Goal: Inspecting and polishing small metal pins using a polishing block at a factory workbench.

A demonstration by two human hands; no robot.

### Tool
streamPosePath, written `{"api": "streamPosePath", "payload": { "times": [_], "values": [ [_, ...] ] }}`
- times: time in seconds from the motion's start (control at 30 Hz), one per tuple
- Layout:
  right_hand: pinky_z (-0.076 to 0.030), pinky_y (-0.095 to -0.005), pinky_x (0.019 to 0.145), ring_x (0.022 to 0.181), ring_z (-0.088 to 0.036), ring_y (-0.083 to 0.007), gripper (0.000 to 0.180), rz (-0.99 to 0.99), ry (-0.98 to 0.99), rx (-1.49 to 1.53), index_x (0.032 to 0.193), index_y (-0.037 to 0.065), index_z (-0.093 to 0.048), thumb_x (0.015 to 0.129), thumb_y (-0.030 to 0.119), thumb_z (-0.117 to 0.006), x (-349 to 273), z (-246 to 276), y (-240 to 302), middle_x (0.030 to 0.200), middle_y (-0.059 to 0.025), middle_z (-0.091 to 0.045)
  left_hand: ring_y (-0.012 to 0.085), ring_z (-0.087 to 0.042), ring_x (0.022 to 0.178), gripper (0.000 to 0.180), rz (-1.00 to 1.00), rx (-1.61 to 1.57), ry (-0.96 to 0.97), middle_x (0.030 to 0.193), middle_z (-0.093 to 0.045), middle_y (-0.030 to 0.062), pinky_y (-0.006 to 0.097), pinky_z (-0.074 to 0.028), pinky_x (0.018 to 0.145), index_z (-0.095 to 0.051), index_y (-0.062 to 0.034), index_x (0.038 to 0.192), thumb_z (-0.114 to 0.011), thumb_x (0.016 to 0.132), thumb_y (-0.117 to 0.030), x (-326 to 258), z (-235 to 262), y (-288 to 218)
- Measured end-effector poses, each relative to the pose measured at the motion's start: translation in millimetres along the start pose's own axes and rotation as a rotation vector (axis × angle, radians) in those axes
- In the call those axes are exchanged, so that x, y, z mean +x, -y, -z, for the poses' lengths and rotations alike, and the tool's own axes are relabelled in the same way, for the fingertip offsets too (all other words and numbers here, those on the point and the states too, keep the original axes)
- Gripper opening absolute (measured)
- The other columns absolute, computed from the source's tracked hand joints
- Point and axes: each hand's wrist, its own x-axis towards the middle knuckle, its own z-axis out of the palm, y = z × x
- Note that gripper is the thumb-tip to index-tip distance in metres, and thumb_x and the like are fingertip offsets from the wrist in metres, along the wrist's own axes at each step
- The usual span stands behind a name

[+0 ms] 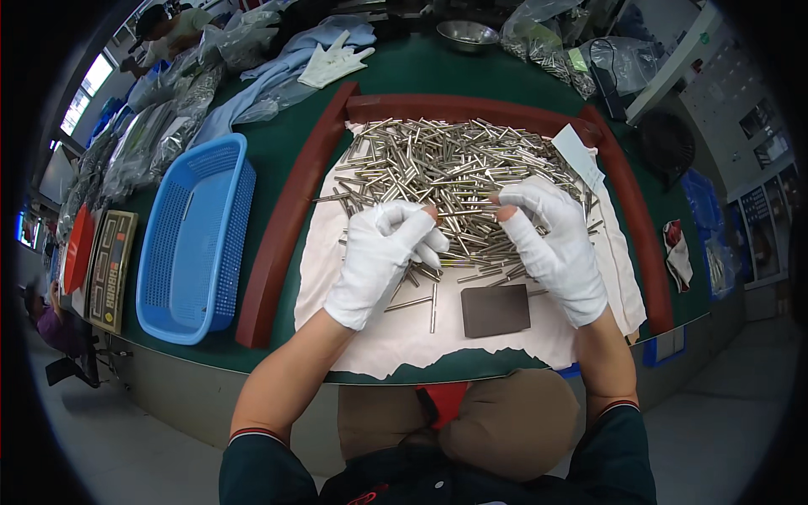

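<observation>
A heap of slim silvery metal pins (421,160) covers a pale cloth (337,295) in front of me. Both my hands wear white gloves with bare fingertips at the thumb and finger. My left hand (383,257) is closed in a pinch over the near side of the heap. Opposite it, my right hand (560,248) pinches too. A single metal pin (463,212) appears to run level between the two pinches, though it blends with the heap behind. Below the hands lies a dark brown rectangular block (496,310), with a few loose pins (433,308) to its left.
A red-brown wooden frame (278,252) borders the cloth on three sides. A blue perforated basket (227,278) stands left of it. A paper slip (577,156) rests on the heap's right. Farther back are a white glove (335,63), a metal bowl (468,34) and plastic bags (547,38).
</observation>
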Motion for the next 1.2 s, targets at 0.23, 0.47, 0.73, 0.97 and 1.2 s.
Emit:
{"api": "streamPosePath", "payload": {
  "times": [0.23, 0.47, 0.73, 0.97, 1.2],
  "values": [
    [-0.044, -0.0418, 0.055, 0.059, -0.057, -0.0331, 0.021, 0.055, -0.013, -0.170, 0.074, 0.005, -0.064, 0.089, 0.018, -0.058, -4.2, -33.4, -4.6, 0.061, -0.0133, -0.056, 0.0097, -0.063, 0.059, 0.014, 0.034, 0.071, 0.069, 0.076, -0.069, 0.0070, 0.021, -0.044, 0.053, -0.066, -0.0020, 0.089, -0.064, 0.092, -0.016, -10.7, -15.1, 1.5],
    [-0.038, -0.0325, 0.048, 0.047, -0.049, -0.0154, 0.039, -0.272, 0.066, 0.152, 0.063, 0.002, -0.058, 0.094, 0.026, -0.055, -0.1, -23.3, -3.5, 0.051, -0.0073, -0.051, 0.0072, -0.063, 0.062, 0.017, -1.130, 0.876, 0.008, 0.074, -0.068, 0.0056, 0.024, -0.048, 0.053, -0.067, -0.0017, 0.099, -0.072, 0.083, -0.003, 2.5, -8.8, 14.6],
    [-0.035, -0.0254, 0.048, 0.051, -0.044, -0.0061, 0.049, -0.345, 0.017, 0.420, 0.067, 0.002, -0.057, 0.100, 0.037, -0.051, -4.2, -17.3, -8.1, 0.054, 0.0009, -0.050, 0.0092, -0.066, 0.067, 0.014, -0.169, 0.124, -0.014, 0.081, -0.071, 0.0074, 0.021, -0.048, 0.054, -0.067, -0.0006, 0.098, -0.063, 0.093, -0.014, -6.9, -11.5, 12.2],
    [-0.037, -0.0309, 0.050, 0.050, -0.044, -0.0118, 0.042, -0.352, 0.030, 0.319, 0.068, 0.002, -0.059, 0.098, 0.031, -0.054, -4.8, -24.1, -12.7, 0.052, -0.0034, -0.047, 0.0074, -0.065, 0.064, 0.017, 0.021, 0.143, 0.055, 0.079, -0.071, 0.0044, 0.018, -0.041, 0.049, -0.066, -0.0058, 0.091, -0.062, 0.094, -0.022, -5.6, -9.1, 5.4],
    [-0.041, -0.0405, 0.052, 0.053, -0.051, -0.0320, 0.038, -0.045, -0.072, 0.004, 0.066, 0.004, -0.053, 0.097, 0.025, -0.054, -2.5, -27.0, -10.4, 0.057, -0.0142, -0.050, 0.0142, -0.064, 0.062, 0.017, 0.059, 0.122, 0.055, 0.080, -0.069, 0.0114, 0.026, -0.052, 0.061, -0.062, 0.0016, 0.097, -0.060, 0.096, -0.015, -1.3, -6.9, 4.4]
  ]
}}
